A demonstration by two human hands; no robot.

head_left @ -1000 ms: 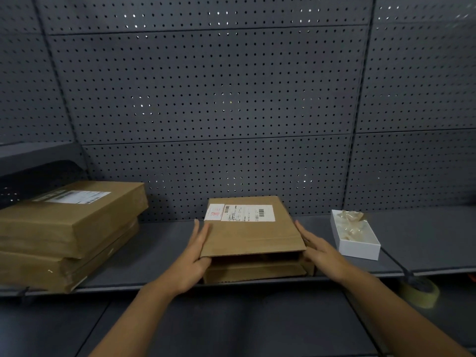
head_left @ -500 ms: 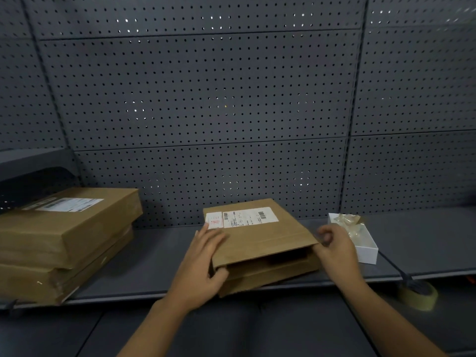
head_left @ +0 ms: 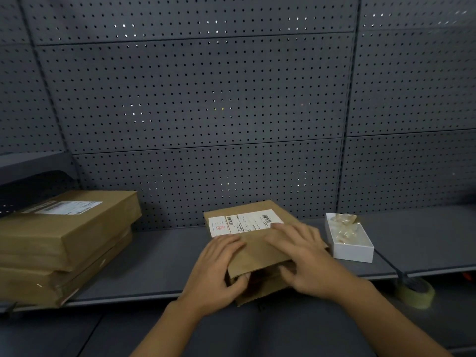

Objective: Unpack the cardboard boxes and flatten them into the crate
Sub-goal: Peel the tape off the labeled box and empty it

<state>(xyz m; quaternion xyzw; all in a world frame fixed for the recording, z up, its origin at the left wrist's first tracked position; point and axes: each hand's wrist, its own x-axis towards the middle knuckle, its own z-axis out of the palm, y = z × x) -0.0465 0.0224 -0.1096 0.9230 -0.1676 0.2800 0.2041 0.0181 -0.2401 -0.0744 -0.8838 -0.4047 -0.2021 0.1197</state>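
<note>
The right hand (head_left: 304,256) has come from the box's (head_left: 253,243) 3 o'clock edge onto its top, fingers spread flat. The left hand (head_left: 219,269) grips the 8 o'clock corner, thumb under the flap.

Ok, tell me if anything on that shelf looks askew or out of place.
The labelled box under both hands sits skewed, its open near end overhanging the shelf edge. The two stacked boxes at left are offset and overhang too. A tape roll lies below the shelf.

Stockroom: grey pegboard wall (head_left: 195,99), metal shelf (head_left: 159,256), parcels (head_left: 64,235).
</note>
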